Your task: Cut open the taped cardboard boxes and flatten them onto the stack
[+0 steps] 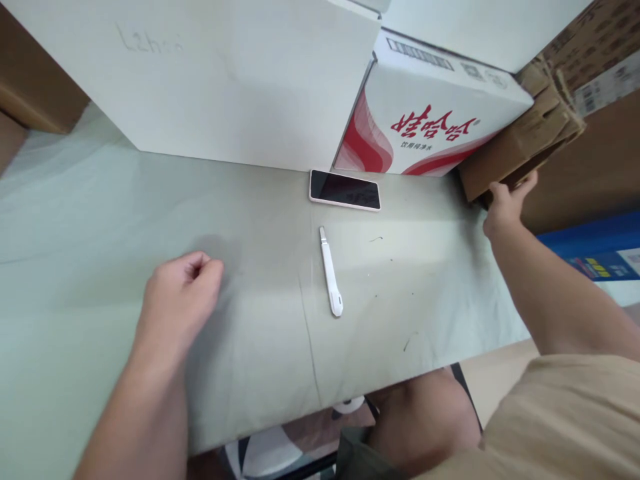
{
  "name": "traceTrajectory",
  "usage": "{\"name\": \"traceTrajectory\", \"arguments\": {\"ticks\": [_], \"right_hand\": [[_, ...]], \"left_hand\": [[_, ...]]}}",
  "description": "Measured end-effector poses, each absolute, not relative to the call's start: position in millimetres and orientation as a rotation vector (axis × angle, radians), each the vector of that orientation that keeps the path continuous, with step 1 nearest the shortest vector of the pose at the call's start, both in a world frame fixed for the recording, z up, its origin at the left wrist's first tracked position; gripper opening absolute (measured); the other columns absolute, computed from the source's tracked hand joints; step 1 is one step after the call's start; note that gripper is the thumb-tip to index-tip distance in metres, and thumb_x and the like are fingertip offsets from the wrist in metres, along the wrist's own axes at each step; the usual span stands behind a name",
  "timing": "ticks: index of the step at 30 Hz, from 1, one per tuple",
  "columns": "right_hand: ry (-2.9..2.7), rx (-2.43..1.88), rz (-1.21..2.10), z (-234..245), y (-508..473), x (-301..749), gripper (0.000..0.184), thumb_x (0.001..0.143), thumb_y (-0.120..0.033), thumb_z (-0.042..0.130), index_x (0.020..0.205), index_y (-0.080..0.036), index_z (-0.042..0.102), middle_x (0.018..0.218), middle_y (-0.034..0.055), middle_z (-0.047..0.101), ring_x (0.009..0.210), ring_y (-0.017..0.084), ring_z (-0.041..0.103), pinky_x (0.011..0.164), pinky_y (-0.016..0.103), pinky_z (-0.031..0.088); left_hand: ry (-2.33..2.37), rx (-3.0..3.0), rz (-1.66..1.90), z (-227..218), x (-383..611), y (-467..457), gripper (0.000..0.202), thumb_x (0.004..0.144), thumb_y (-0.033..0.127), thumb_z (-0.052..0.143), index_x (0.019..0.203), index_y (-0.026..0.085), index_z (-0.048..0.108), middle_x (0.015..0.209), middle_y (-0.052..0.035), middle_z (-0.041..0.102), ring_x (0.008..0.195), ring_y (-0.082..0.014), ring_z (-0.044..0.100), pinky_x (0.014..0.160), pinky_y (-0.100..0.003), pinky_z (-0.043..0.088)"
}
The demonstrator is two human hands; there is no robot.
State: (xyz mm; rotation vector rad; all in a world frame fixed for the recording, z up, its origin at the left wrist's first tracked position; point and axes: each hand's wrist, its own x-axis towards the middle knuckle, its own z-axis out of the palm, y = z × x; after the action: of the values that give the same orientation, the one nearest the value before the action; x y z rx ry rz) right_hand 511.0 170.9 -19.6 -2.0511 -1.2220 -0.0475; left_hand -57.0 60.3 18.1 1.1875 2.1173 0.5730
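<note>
My left hand (177,300) rests on the pale cloth-covered table (90,220), fingers curled into a loose fist with nothing in them. My right hand (505,203) reaches to the far right and grips the lower edge of a brown cardboard box (520,143). Between the hands lies a white utility knife (331,272), its blade end pointing away from me. Beyond it a phone (345,189) with a dark screen lies flat on the cloth.
A large white box (215,73) stands at the back of the table. Beside it sits a white carton with red lettering (430,113). More brown cartons stand at the right and far left. A blue box (595,250) is behind my right arm.
</note>
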Motion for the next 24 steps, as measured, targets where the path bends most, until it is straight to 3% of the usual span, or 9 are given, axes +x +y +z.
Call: {"name": "traceTrajectory", "arguments": {"ticks": [2, 4, 7, 9, 17, 21, 24], "right_hand": [[-1.135, -2.037, -0.056, -15, 175, 504, 0.085, 0.094, -0.008, 0.055, 0.162, -0.012, 0.005, 0.166, 0.0266, 0.037, 0.153, 0.021, 0.045, 0.121, 0.037, 0.042], [-1.044, -2.045, -0.071, -10, 181, 498, 0.087, 0.091, -0.01, 0.066, 0.161, -0.008, 0.015, 0.163, 0.0279, 0.043, 0.148, 0.024, 0.051, 0.12, 0.038, 0.043], [-0.889, -2.087, -0.074, -2, 193, 492, 0.061, 0.093, -0.014, 0.066, 0.148, -0.001, 0.044, 0.146, 0.0286, 0.059, 0.131, 0.028, 0.061, 0.113, 0.041, 0.048], [-0.819, -2.103, -0.087, 6, 201, 490, 0.048, 0.095, -0.016, 0.064, 0.14, -0.001, 0.053, 0.14, 0.0273, 0.062, 0.128, 0.03, 0.063, 0.112, 0.043, 0.047], [-0.717, -2.06, -0.174, 43, 212, 484, 0.051, 0.103, -0.012, 0.04, 0.15, 0.003, 0.032, 0.154, 0.0335, 0.046, 0.143, 0.028, 0.056, 0.119, 0.041, 0.043], [-0.801, -2.054, -0.204, 35, 202, 481, 0.051, 0.102, -0.011, 0.041, 0.151, 0.0, 0.033, 0.156, 0.032, 0.047, 0.146, 0.027, 0.053, 0.124, 0.041, 0.037], [-0.927, -2.089, -0.104, 13, 193, 478, 0.054, 0.097, -0.012, 0.053, 0.149, -0.006, 0.037, 0.146, 0.0257, 0.057, 0.132, 0.023, 0.062, 0.114, 0.037, 0.047]], "left_hand": [[2.114, 1.185, 0.582, 16, -58, 61, 0.042, 0.087, 0.014, 0.056, 0.051, 0.02, 0.035, 0.045, 0.0069, 0.026, 0.05, -0.0114, 0.029, 0.054, -0.033, 0.021], [2.109, 1.181, 0.579, 15, -59, 61, 0.042, 0.088, 0.014, 0.056, 0.052, 0.02, 0.035, 0.046, 0.0071, 0.026, 0.051, -0.0112, 0.029, 0.055, -0.033, 0.022], [2.1, 1.177, 0.583, 15, -58, 60, 0.042, 0.088, 0.014, 0.057, 0.052, 0.02, 0.035, 0.047, 0.007, 0.026, 0.052, -0.0109, 0.029, 0.055, -0.033, 0.022], [2.091, 1.164, 0.607, 17, -57, 59, 0.042, 0.087, 0.013, 0.057, 0.053, 0.02, 0.034, 0.048, 0.0069, 0.025, 0.052, -0.0109, 0.029, 0.055, -0.033, 0.021], [2.021, 1.135, 0.644, 20, -58, 60, 0.038, 0.087, 0.015, 0.056, 0.054, 0.02, 0.04, 0.047, 0.0075, 0.029, 0.052, -0.0109, 0.03, 0.056, -0.032, 0.022], [2.014, 1.122, 0.655, 23, -58, 59, 0.036, 0.087, 0.015, 0.057, 0.054, 0.02, 0.042, 0.045, 0.0076, 0.029, 0.05, -0.0112, 0.029, 0.055, -0.032, 0.022], [2.005, 1.097, 0.671, 25, -58, 57, 0.037, 0.087, 0.014, 0.057, 0.054, 0.02, 0.042, 0.044, 0.0079, 0.03, 0.049, -0.0111, 0.029, 0.054, -0.032, 0.022]]}}
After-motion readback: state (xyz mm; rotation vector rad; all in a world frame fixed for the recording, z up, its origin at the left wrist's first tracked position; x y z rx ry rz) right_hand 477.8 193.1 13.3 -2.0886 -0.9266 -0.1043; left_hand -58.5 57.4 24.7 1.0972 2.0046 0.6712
